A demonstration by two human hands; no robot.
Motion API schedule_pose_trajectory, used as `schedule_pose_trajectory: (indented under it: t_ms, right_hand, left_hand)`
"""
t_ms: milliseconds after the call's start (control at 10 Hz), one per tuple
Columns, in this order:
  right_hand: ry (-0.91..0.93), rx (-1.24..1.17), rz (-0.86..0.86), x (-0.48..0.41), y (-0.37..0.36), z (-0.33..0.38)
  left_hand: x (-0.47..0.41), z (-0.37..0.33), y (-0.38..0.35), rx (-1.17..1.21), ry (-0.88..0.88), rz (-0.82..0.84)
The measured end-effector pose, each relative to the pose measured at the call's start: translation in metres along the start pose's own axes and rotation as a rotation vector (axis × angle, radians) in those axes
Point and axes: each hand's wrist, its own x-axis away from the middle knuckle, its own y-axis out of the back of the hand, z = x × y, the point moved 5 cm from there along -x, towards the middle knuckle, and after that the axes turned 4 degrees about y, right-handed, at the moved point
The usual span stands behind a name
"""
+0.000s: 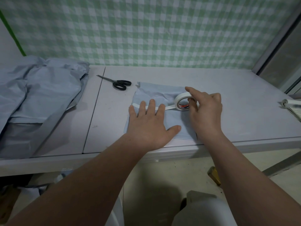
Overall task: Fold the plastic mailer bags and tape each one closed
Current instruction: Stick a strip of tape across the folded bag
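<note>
**Tape strip drawn across folded bag, roll in right hand**

Folded mailer bag (162, 93): pale blue, lying flat on the table (228, 95), near the front edge, about mid-table. Far edge is crumpled, near part smooth.

Left hand (151, 128): palm down on the bag, fingers straight and spread, thumb out to the right. It grasps nothing. The fingertips lie over the tape strip (169, 107) and press it to the bag.

Right hand (206, 111): grasping the tape roll (183, 101). One finger shows through the core, the index finger reaches over the top of the roll. Roll stands on edge on the bag, just right of the left fingertips.

Tape strip: white, runs left from the bottom of the roll, passes under the left fingers, and its free end sits near the bag's left edge. It is not cut from the roll.

Pile of mailer bags (40, 95): same pale blue, loose and unfolded, at the table's left end, well apart from the hands.

Scissors (120, 83): black handles, closed, flat on the table between pile and folded bag, towards the back.

Rolled white item (291, 103): at the right edge of view, cannot identify.

Checked cloth (146, 30): green and white, hangs behind the table.
</note>
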Motion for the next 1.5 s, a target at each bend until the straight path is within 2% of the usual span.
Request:
schedule_pose_trajectory:
  t_ms: [800, 1100, 1300, 1400, 1500]
  right_hand:
    - [0.317, 0.41, -0.098, 0.003, -0.003, 0.018]
    - [0.345, 0.432, -0.076, 0.004, -0.005, 0.021]
    - [0.359, 0.368, -0.052, 0.004, -0.005, 0.023]
    - [0.253, 0.249, 0.045, 0.003, -0.006, 0.014]
    - [-0.039, -0.008, 0.228, -0.002, -0.006, -0.006]
  left_hand:
    - [0.002, 0.0, 0.001, -0.017, 0.004, -0.038]
    - [0.003, -0.005, 0.01, -0.079, -0.04, -0.035]
    - [-0.001, -0.018, 0.011, 0.048, -0.15, 0.004]
    - [0.0, -0.018, 0.007, 0.049, -0.158, 0.018]
    - [0.001, -0.017, 0.006, 0.039, -0.15, 0.015]
